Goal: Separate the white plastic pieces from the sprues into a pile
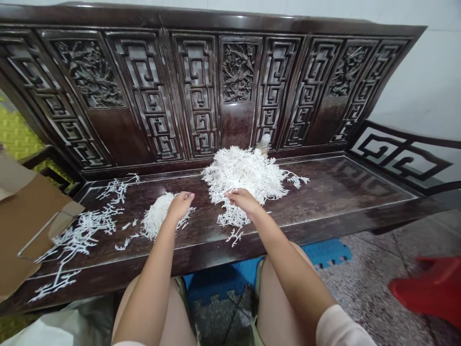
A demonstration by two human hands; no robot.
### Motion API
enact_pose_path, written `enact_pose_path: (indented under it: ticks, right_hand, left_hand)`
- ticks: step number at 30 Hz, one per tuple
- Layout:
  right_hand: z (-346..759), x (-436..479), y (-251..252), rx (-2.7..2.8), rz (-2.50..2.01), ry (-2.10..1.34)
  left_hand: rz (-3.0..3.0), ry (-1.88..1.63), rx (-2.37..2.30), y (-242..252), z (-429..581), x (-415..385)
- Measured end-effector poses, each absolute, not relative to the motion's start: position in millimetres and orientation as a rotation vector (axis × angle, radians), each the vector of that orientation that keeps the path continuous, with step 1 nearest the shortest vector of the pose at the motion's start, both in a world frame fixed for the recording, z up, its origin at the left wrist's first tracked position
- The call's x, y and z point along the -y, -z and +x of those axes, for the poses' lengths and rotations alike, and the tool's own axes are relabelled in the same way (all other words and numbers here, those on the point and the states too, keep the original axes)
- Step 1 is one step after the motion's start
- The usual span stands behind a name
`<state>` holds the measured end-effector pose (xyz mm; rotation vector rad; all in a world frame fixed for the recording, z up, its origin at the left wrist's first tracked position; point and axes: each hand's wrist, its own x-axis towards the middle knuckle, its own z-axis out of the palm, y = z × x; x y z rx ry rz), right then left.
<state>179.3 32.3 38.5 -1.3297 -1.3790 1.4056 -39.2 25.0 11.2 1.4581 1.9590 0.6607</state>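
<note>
A big heap of white branch-shaped plastic pieces lies on the seat of a dark carved wooden bench. My right hand rests on the heap's near edge, fingers curled into the pieces. My left hand sits over a smaller mound of white pieces, fingers bent and pressed together; what it holds is hidden. Loose white branch strips are scattered over the left part of the seat.
A small bottle stands behind the big heap against the bench back. A cardboard box lies at the left, a white bag below it, a red plastic object on the floor at right, blue foam mats under the bench.
</note>
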Motion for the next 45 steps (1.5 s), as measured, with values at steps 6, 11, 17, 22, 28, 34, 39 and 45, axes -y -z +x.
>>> enact_pose_path:
  ticks: [6,11,17,22,28,34,39,45]
  right_hand:
    - [175.9,-26.7,-40.5,1.387,-1.227,-1.465]
    - [175.3,-24.4,-40.7,1.417,-1.196,-1.482]
    - [177.7,-29.6,-34.0,1.366,-1.209,-1.415]
    - [175.2,-39.9,-25.3,1.225,-1.212,-1.261]
    - [160.2,-45.0,-7.9,1.267,-1.216,-1.054]
    - [174.7,-62.0,4.9,1.151,-1.434,-0.78]
    - [185.3,-58.7,-13.1,1.228,-1.348,-1.089]
    - [174.9,-32.7,-28.5,1.311,-1.288,-1.372]
  left_hand:
    - [1.519,-0.712,-1.447,-29.5,18.2,5.8]
    - [1.438,-0.865,-1.377,-16.3,22.5,2.7]
    - [1.435,-0.909,-1.392,-18.3,19.4,0.0]
    - [1.634,-1.029,-1.442,-31.5,32.7,8.7]
    - [1.758,-1.229,-1.524,-29.3,48.4,14.2]
    - [1.895,-1.178,-1.396,-55.4,47.9,28.1]
    - [1.953,-0.643,-1.763,-44.6,5.8,8.1]
    - [1.375,-0.127,-2.415,13.6,-57.0,-23.9]
